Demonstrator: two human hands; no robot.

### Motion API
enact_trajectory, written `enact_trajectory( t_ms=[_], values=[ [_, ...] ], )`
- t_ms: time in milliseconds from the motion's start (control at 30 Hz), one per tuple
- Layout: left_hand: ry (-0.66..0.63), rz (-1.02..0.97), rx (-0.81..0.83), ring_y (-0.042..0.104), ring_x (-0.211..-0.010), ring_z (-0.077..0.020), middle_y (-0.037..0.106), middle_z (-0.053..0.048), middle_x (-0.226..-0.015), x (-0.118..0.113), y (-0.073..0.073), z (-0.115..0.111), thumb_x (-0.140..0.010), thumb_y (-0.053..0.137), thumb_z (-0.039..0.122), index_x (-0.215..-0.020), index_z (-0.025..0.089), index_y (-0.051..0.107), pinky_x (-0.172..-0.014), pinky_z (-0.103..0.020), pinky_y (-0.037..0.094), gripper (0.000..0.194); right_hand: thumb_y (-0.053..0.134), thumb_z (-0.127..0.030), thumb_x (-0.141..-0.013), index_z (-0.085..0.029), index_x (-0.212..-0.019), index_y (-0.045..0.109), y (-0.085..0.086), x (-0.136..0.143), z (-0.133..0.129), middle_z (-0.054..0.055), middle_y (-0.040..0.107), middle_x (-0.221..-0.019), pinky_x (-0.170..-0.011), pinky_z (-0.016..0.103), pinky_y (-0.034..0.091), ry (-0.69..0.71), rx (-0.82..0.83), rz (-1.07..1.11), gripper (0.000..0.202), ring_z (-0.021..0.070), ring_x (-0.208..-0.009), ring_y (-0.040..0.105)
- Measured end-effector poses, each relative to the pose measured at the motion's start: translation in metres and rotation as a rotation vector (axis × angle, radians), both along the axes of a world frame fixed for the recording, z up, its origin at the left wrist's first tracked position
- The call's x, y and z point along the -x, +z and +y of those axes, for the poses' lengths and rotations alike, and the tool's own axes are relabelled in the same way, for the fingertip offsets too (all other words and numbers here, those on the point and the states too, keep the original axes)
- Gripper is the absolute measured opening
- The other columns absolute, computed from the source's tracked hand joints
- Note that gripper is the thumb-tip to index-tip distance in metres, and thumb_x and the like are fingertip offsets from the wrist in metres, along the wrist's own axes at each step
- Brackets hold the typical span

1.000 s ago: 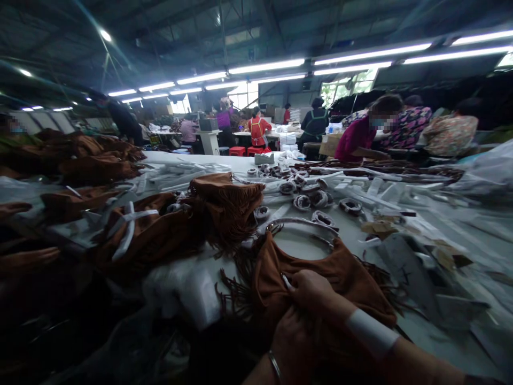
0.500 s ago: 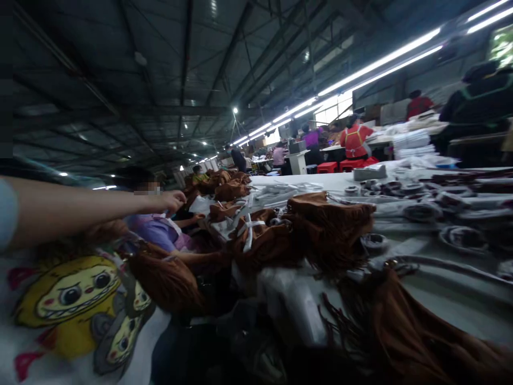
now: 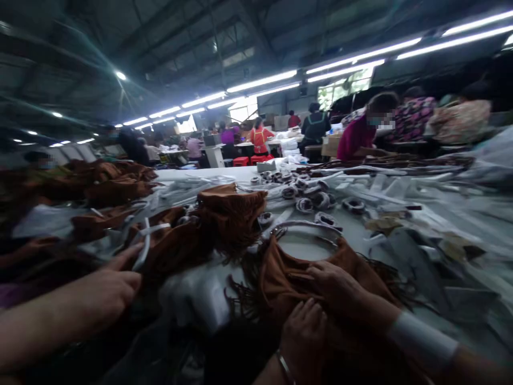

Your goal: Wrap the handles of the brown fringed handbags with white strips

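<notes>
A rust-brown, suede-like shoulder bag (image 3: 280, 272) lies at the near edge of the counter (image 3: 200, 174), its soft body creased into folds and thin dark fringe (image 3: 244, 291) spilling off the left side. Its curved handle (image 3: 310, 223), sleeved in pale, glossy wrapping, arches toward the far edge. The person's right hand (image 3: 339, 283), a whitish band around the forearm, has its grip on the bag, fingers bent at the slit-like opening. The left hand (image 3: 305, 329), with a narrow metal bangle at the wrist, sits just beside it with curled fingers touching the lower suede; I cannot tell whether its grip is closed on any cloth.

Another person's hand (image 3: 118, 278) reaches in from the left, index finger extended close to a stiff white strip (image 3: 146, 243) on a slumped brown bag (image 3: 172, 248); whether they touch is unclear. A heavily fringed brown bag (image 3: 230, 214) sits between that one and the handle. Rumpled translucent plastic (image 3: 200, 291) bunches at the near edge. Toward the far edge lie dark round coils (image 3: 320, 200) in crinkled white wrapping, and long, flat white strips (image 3: 192, 187) in loose heaps.
</notes>
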State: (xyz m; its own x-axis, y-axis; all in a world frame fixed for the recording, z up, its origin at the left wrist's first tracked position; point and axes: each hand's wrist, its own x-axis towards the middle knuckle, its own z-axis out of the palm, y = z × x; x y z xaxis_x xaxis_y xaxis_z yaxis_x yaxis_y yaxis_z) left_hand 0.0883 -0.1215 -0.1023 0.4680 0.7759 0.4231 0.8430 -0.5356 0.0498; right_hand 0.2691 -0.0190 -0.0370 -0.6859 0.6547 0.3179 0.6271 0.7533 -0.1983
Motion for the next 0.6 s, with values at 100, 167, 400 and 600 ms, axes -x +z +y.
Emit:
enact_trajectory(
  t_ms=[100, 167, 400, 600],
  values=[
    [-0.099, -0.105, -0.019, 0.055, -0.13, -0.0237, 0.064, -0.008, -0.133, -0.028, -0.016, 0.002, -0.093, 0.052, 0.03, -0.127, 0.019, 0.063, -0.109, -0.04, 0.048, 0.037, 0.049, -0.019, -0.093, -0.02, -0.127, 0.064, -0.014, -0.014, -0.026, 0.012, 0.066, -0.127, -0.101, 0.039, 0.047, -0.005, -0.02, -0.033, 0.037, 0.0239, -0.116, 0.06],
    [-0.089, -0.15, -0.032, 0.05, -0.134, -0.0222, 0.06, -0.006, -0.139, -0.027, -0.014, 0.003, -0.094, 0.051, 0.03, -0.134, 0.02, 0.058, -0.113, -0.039, 0.044, 0.041, 0.051, -0.029, -0.094, -0.018, -0.141, 0.052, -0.036, -0.025, -0.038, 0.012, 0.056, -0.142, -0.108, 0.044, 0.04, 0.014, -0.061, -0.07, 0.048, 0.0272, -0.131, 0.05],
    [-0.181, -0.052, 0.229, 0.039, -0.142, -0.0237, 0.047, -0.008, -0.151, 0.006, 0.036, 0.0, -0.088, 0.057, 0.056, -0.145, 0.018, 0.045, -0.119, -0.041, 0.033, 0.069, 0.045, -0.047, -0.098, -0.023, -0.155, 0.028, -0.089, -0.043, -0.04, 0.008, 0.035, -0.157, -0.114, 0.048, 0.033, -0.007, -0.113, -0.142, 0.064, 0.0276, -0.143, 0.036],
    [0.005, -0.002, 0.398, 0.034, -0.145, -0.0276, 0.04, -0.01, -0.155, 0.035, 0.056, 0.008, -0.092, 0.044, 0.063, -0.146, 0.019, 0.045, -0.12, -0.047, 0.03, 0.069, 0.045, -0.049, -0.097, -0.022, -0.154, 0.028, -0.076, -0.04, -0.042, 0.01, 0.034, -0.156, -0.115, 0.051, 0.033, -0.014, 0.019, -0.127, 0.065, 0.0302, -0.143, 0.036]
  ],
)
